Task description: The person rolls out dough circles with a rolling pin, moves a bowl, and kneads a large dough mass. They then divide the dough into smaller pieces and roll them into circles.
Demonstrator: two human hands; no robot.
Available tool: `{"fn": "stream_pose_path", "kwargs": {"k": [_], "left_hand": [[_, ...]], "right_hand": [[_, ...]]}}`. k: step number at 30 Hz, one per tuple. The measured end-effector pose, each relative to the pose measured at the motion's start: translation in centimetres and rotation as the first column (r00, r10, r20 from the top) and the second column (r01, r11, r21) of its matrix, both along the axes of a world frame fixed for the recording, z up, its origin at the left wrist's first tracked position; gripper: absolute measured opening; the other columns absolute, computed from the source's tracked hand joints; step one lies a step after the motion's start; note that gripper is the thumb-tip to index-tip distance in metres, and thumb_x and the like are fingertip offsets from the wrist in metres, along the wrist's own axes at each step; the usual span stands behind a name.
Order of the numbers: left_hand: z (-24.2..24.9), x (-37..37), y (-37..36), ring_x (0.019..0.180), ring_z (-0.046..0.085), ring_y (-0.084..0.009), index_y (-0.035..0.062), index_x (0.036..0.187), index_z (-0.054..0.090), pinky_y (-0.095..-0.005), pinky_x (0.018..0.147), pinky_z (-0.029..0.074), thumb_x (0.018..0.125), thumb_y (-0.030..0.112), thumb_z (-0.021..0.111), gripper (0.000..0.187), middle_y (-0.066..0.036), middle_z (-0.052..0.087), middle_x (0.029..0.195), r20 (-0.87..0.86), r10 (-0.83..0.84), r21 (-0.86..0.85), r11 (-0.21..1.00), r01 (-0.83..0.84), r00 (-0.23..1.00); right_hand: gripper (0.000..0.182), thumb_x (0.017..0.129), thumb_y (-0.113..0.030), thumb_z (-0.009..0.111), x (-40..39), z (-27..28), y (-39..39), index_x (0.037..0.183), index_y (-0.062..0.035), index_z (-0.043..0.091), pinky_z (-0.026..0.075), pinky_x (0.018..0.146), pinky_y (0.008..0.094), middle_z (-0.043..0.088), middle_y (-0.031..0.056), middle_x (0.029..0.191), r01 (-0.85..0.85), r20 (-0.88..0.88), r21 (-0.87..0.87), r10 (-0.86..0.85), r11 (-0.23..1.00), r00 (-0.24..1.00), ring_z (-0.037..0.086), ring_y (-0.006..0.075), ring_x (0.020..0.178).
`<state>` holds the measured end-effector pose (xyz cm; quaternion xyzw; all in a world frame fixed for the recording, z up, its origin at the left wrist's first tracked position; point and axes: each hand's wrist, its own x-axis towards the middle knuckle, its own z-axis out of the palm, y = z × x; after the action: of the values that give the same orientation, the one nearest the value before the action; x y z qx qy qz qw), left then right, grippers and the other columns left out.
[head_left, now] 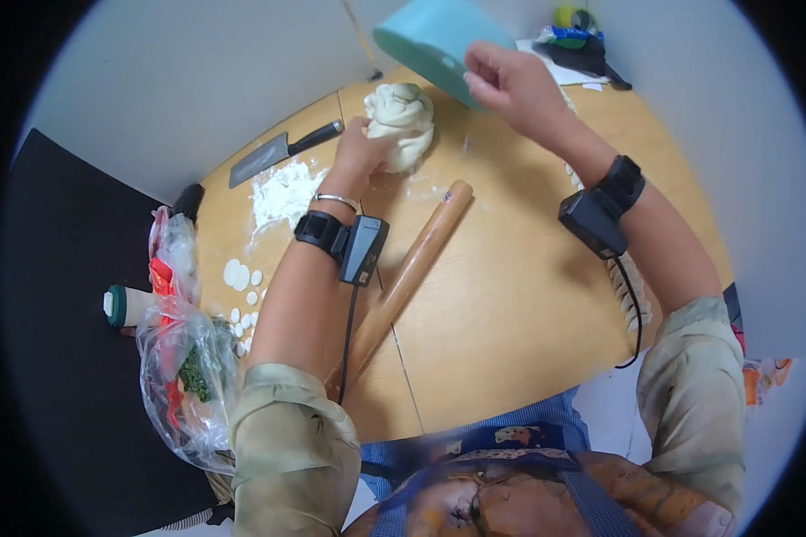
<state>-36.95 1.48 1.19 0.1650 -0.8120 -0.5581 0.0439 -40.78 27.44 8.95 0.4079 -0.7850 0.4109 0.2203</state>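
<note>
Cleaver [261,161] and flour [282,197] lie far left. We grasp dough [403,116], far centre, with our left hand [364,149]; rolling pin [412,264] lies nearer. Tilted turquoise basin [434,43], far side, rim gripped by our right hand [508,82].

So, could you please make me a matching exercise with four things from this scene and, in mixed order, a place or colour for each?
Things:
1. Dough
2. Container
3. Rolling pin
4. Cleaver

Places and colours:
A. Lies beside the patch of white powder
B. Turquoise, tilted, at the right hand
C. Lies slantwise on the table, partly hidden by the left arm
D. Pale, touched by the left hand

Right pairs: 1-D, 2-B, 3-C, 4-A
</note>
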Motion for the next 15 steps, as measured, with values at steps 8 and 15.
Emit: {"fn": "stream_pose_path", "kwargs": {"k": [8, 15], "left_hand": [[0.8, 4.7, 1.6, 0.089, 0.061, -0.0173, -0.0087, 0.135, 0.042, -0.0308, 0.067, 0.053, 0.088, 0.018, 0.075, 0.064, -0.013, 0.06, 0.107, -0.025, 0.111, -0.058, 0.992, -0.112, 0.994], [-1.4, 4.9, 1.0, 0.089, 0.062, -0.0188, -0.0111, 0.13, 0.048, -0.0285, 0.073, 0.052, 0.093, 0.004, 0.058, 0.041, -0.015, 0.061, 0.115, -0.031, 0.028, 0.538, 0.843, -0.007, 0.999]], "right_hand": [[0.01, 0.085, -0.008, 0.064, 0.9, -3.0, -3.5, 0.093, -0.0077, 0.059, 0.051, 0.062, 0.0483, 0.065, 0.0148, 0.076, -0.045, -0.238, 0.238, 0.103, 0.97, 0.966, 0.066, 0.0392, 0.074], [0.007, 0.087, -0.008, 0.063, 1.6, -4.3, -5.3, 0.09, -0.0072, 0.057, 0.05, 0.063, 0.047, 0.065, 0.015, 0.078, -0.087, -0.228, 0.453, 0.209, 0.887, 0.951, 0.064, 0.0389, 0.074]]}}
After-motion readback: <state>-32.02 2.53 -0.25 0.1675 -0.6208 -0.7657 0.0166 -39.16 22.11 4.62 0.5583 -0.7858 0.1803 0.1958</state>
